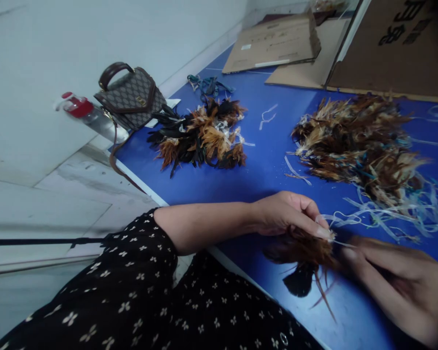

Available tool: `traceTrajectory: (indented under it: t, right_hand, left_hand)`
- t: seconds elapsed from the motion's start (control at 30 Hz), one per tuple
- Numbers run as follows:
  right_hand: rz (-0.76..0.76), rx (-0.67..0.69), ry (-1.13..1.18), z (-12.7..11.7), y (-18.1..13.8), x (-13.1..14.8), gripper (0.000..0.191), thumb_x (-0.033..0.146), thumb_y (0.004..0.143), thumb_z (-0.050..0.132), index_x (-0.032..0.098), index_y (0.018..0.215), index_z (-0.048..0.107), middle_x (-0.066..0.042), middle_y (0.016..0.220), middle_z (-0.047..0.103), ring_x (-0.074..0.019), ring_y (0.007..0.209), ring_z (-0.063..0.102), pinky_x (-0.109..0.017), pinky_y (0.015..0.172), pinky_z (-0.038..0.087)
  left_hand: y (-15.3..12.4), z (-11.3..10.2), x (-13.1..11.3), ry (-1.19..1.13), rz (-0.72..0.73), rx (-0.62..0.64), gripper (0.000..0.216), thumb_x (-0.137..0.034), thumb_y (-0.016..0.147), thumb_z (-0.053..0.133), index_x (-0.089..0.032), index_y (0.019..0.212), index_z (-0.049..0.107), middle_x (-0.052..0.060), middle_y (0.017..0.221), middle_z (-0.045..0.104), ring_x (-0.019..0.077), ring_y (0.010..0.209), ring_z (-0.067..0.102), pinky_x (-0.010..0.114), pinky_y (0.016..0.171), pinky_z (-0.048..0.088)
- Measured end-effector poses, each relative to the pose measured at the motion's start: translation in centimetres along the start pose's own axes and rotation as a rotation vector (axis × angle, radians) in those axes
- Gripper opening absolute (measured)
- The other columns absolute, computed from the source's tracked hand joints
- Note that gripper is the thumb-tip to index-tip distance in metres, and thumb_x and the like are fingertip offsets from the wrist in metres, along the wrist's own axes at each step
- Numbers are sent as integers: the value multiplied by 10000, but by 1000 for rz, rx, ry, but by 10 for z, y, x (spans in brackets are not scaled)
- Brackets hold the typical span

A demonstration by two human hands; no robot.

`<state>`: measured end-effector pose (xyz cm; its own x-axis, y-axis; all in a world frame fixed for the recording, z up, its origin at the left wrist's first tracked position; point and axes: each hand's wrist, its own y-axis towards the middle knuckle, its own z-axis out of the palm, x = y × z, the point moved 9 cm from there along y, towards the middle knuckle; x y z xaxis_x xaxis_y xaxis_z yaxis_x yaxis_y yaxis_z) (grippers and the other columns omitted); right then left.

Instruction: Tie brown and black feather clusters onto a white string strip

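Brown and black feathers are gathered into a small bunch [316,249], held over the blue table [268,172] close to its near edge. The bunch's pale tied end is pinched between the thumb and fingers of the left hand [290,214]. A thin white string [345,243] is stretched from that end to the right hand [405,287], which is blurred; the string is gripped between its thumb and forefinger. Beyond the hands, a large feather pile [357,141] is spread towards the table's right side, with loose ribbons [397,214] strewn along its near side. A smaller feather pile [208,131] is set towards the left corner, near which a handbag [131,99] and a bottle [82,109] are placed. Flattened cardboard [273,41] is laid at the far side.
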<state>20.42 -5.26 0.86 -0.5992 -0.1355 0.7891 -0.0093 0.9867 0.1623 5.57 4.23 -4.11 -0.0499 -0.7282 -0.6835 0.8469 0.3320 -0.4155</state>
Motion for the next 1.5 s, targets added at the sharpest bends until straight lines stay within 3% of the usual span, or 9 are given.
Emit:
traceTrajectory:
  t: [0.07, 0.17, 0.37, 0.53, 0.67, 0.97, 1.1, 1.27, 1.5]
  right_hand:
    - [41, 54, 51, 13, 8, 1, 255, 517, 965, 784, 266, 968, 829, -27, 847, 794, -166, 663, 743, -207, 581, 593]
    - [200, -67, 187, 13, 13, -11, 377, 538, 943, 821, 289, 1227, 821, -60, 1102, 862, -217, 862, 842, -214, 702, 671]
    - [269, -65, 299, 20, 18, -8, 415, 565, 806, 922, 233, 1035, 823, -67, 930, 846, -216, 761, 821, -222, 667, 679]
    - [215, -111, 305, 16, 24, 4, 325, 528, 808, 921, 246, 935, 819, -47, 836, 826, -186, 685, 789, -201, 643, 660]
    - [280, -126, 350, 19, 20, -4, 366, 513, 762, 955, 238, 969, 828, -48, 797, 817, -186, 648, 777, -198, 606, 649]
    - [363, -166, 353, 17, 15, -19, 484, 566, 763, 960, 271, 1137, 873, -64, 957, 860, -206, 756, 822, -236, 713, 693]
    - [279, -196, 211, 9, 16, -16, 369, 586, 817, 921, 299, 1048, 900, -52, 1113, 865, -220, 939, 838, -250, 825, 697]
    - [94, -258, 77, 1, 17, 1, 193, 487, 901, 880, 321, 999, 874, -26, 1067, 820, -212, 922, 787, -306, 846, 676]
    - [-80, -365, -121, -2, 10, 38, 50, 338, 971, 803, 311, 1013, 814, -34, 1058, 762, -218, 913, 732, -384, 847, 609]
  left_hand:
    - [-1, 1, -1, 31, 13, 9, 449, -180, 540, 1092, -127, 812, 739, 19, 851, 794, 92, 737, 741, 238, 737, 581]
    - [-1, 4, -4, 58, 43, 39, 453, -215, 548, 1094, -129, 824, 745, 18, 845, 794, 103, 760, 749, 257, 781, 597]
    - [0, 3, -2, 169, 115, 79, 405, -239, 626, 1054, -145, 861, 738, 12, 795, 759, 82, 660, 653, 253, 683, 527]
    - [-2, -4, -18, 379, 349, -44, 311, -226, 676, 998, -155, 846, 747, 30, 848, 766, 113, 762, 684, 278, 775, 564]
    - [-11, 1, -34, 676, 568, -180, 138, -147, 757, 889, -174, 820, 769, 62, 935, 809, 143, 898, 728, 294, 907, 595]
    - [-27, 11, -40, 741, 871, -293, 84, -265, 935, 792, -184, 917, 801, 90, 1026, 808, 146, 916, 755, 285, 877, 621]
    - [-29, 11, -46, 767, 960, -272, 100, -273, 924, 822, -183, 882, 811, 93, 1006, 801, 162, 963, 752, 298, 890, 615]
    - [-28, 13, -47, 776, 979, -237, 79, -240, 907, 815, -181, 856, 808, 90, 974, 788, 157, 925, 740, 295, 872, 612]
    - [-19, 7, -39, 751, 830, -230, 115, -224, 831, 872, -189, 801, 766, 83, 965, 790, 157, 909, 725, 305, 891, 608]
